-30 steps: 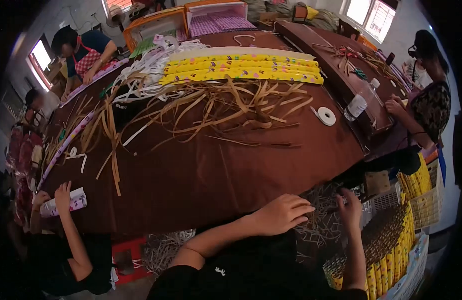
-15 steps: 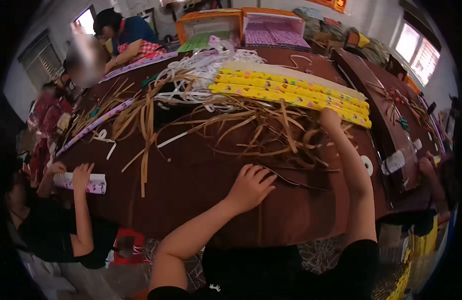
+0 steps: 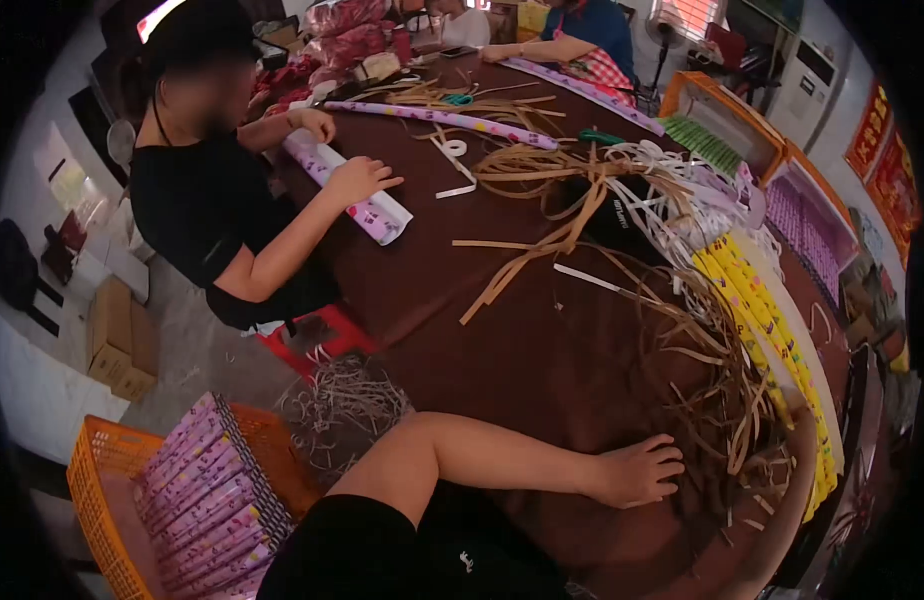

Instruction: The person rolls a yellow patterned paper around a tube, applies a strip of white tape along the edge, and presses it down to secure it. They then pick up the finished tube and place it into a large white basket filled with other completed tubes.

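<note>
My left hand (image 3: pixel 637 473) lies palm down on the dark brown tabletop (image 3: pixel 602 370), fingers spread, holding nothing. On the right, my right hand (image 3: pixel 804 418) is closed at the near end of a yellow printed roll (image 3: pixel 737 312); its fingers are partly hidden and dim. That roll stands slightly apart from the other yellow rolls (image 3: pixel 787 325) beside it. Loose brown strips (image 3: pixel 717 345) lie tangled between my two hands and farther up the table.
A person in black (image 3: pixel 212 200) sits at left, hands on a purple printed sheet (image 3: pixel 382 217). Another person (image 3: pixel 587 50) works at the far end. White strips (image 3: pixel 672 180) heap mid-table. An orange crate (image 3: pixel 112 445) of purple rolls stands low left; more crates (image 3: pixel 722 100) stand beyond.
The view has swung left, bringing the seated person and the low crate into sight. One yellow roll has separated from the row at my right hand. My left hand stays flat on the table.
</note>
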`<state>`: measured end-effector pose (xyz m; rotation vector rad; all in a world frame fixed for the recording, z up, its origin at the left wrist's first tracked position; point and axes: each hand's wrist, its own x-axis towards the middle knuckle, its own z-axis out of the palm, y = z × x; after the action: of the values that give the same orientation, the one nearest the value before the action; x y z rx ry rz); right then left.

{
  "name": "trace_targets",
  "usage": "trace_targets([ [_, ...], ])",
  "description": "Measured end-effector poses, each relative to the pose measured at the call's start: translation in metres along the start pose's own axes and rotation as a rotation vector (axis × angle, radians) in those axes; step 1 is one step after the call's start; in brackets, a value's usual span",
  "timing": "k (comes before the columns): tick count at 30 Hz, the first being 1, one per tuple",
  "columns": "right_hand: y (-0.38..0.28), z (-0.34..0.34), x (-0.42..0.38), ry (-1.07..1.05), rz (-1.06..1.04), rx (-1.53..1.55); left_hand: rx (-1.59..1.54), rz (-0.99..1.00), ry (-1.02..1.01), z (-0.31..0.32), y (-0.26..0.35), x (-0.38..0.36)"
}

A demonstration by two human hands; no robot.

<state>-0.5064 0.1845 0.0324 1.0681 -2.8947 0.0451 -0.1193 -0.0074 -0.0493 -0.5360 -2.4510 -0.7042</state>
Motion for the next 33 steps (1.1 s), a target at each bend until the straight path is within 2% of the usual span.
trace_targets([
  [5,0.013,0.006,0.008,0.046,-0.145,0.002,-0.058,0.061,0.110,0.003,0.001,0.000],
  [6,0.033,0.019,0.022,-0.051,0.075,0.419,-0.060,0.077,0.129,0.003,0.001,0.001],
  [7,0.050,0.027,0.029,-0.049,0.067,0.410,-0.058,0.075,0.140,0.004,0.001,0.001],
  [9,0.068,0.031,0.036,-0.005,-0.176,0.177,-0.093,0.096,0.174,0.004,0.002,0.002],
  [10,0.052,0.015,0.030,-0.103,-0.113,0.081,-0.090,0.097,0.183,0.004,0.002,0.002],
  [11,0.042,0.006,0.023,-0.099,-0.117,0.075,-0.087,0.101,0.177,0.003,0.002,0.002],
  [13,0.032,-0.007,0.017,-0.100,-0.139,0.325,-0.084,0.109,0.178,0.000,0.002,0.002],
  [17,0.022,-0.037,0.011,-0.123,-0.078,0.187,-0.063,0.133,0.178,-0.007,0.003,0.003],
  [19,-0.017,-0.075,-0.014,-0.160,-0.121,0.215,-0.045,0.134,0.168,-0.007,0.004,0.001],
  [22,-0.011,-0.094,-0.028,-0.077,-0.078,0.205,-0.057,0.198,0.107,-0.011,0.004,0.000],
  [24,-0.020,-0.106,-0.052,0.210,-0.093,0.103,0.047,0.194,0.136,-0.017,0.006,0.001],
  [25,-0.027,-0.114,-0.060,0.172,0.060,0.101,0.010,0.191,0.129,-0.016,0.004,0.001],
  [26,-0.044,-0.120,-0.078,0.323,-0.002,0.044,-0.007,0.220,0.097,-0.015,0.002,0.000],
  [27,0.018,-0.096,-0.070,0.509,-0.374,-0.223,-0.006,0.177,0.117,-0.014,0.001,-0.002],
  [28,0.001,-0.101,-0.088,0.550,-0.291,-0.207,-0.009,0.133,0.132,-0.015,0.003,-0.003],
  [30,0.022,-0.086,-0.110,0.703,-0.205,-0.271,0.018,0.103,0.160,-0.035,0.013,0.003],
  [32,0.004,-0.085,-0.150,0.751,-0.122,-0.143,0.081,0.073,0.182,-0.043,0.019,0.004],
  [33,-0.026,-0.093,-0.173,0.869,-0.196,-0.187,0.076,0.057,0.188,-0.053,0.024,0.009],
])
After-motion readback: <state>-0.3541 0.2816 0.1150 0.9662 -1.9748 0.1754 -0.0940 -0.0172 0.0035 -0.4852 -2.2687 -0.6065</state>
